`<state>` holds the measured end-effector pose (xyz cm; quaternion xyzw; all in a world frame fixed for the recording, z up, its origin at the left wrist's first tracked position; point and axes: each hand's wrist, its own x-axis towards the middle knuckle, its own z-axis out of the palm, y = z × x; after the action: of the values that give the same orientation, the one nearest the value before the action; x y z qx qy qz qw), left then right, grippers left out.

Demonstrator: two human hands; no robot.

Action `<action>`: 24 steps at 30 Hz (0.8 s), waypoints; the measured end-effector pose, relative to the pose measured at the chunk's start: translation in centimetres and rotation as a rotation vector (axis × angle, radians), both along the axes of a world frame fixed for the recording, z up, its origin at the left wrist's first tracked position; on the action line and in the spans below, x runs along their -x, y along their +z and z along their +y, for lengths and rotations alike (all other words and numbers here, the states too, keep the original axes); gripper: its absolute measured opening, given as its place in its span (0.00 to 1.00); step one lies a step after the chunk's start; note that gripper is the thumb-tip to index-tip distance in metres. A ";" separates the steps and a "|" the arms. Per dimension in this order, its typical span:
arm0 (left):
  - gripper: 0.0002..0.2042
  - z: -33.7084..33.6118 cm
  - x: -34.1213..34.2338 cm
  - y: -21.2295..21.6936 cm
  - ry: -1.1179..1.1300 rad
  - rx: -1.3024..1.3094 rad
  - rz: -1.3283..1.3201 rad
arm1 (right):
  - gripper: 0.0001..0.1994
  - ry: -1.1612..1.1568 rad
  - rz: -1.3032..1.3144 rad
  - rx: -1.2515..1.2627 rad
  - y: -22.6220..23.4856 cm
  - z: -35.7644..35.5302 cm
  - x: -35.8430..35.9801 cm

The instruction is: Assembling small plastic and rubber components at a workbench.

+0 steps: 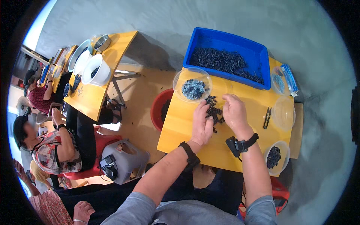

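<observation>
A loose pile of small black parts (pixel 214 111) lies on the yellow table (pixel 180 127) between my two hands. At its left side is my left hand (pixel 201 126), fingers curled and thumb against the parts; whatever it grips is hidden. Just right of the pile, my right hand (pixel 236 112) has its fingers bent inward in a pinch, and I cannot make out anything in it. Beyond my left hand stands a clear round tub (pixel 176 89) with small blue and black pieces (pixel 193 89) in it.
A blue bin (pixel 190 48) of black parts stands at the back. Along the right are black thread snips (pixel 267 117), a clear tub (pixel 284 112), another tub (pixel 286 157) with black parts, and a blue box (pixel 289 79). A red basin (pixel 155 108) sits left; co-workers (pixel 62 150) sit beyond.
</observation>
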<state>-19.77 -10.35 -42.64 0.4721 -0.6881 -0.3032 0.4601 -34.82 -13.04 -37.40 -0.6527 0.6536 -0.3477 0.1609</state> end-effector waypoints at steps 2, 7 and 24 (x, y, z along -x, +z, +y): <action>0.21 0.0 -1.0 -0.6 -0.048 -0.051 0.117 | 0.07 -0.045 0.033 -0.052 1.4 1.4 -0.3; 0.18 0.0 -2.6 -0.8 -0.068 -0.180 0.266 | 0.06 -0.082 -0.014 -0.369 3.0 6.6 -1.7; 0.39 -4.3 -6.7 2.6 0.574 -0.414 0.145 | 0.06 0.056 0.065 -0.220 1.3 7.6 -4.7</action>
<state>-13.03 -14.64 -40.04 0.7066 -0.4171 -0.3270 0.4688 -30.09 -5.45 -36.14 -0.6600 0.6741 -0.2481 0.2201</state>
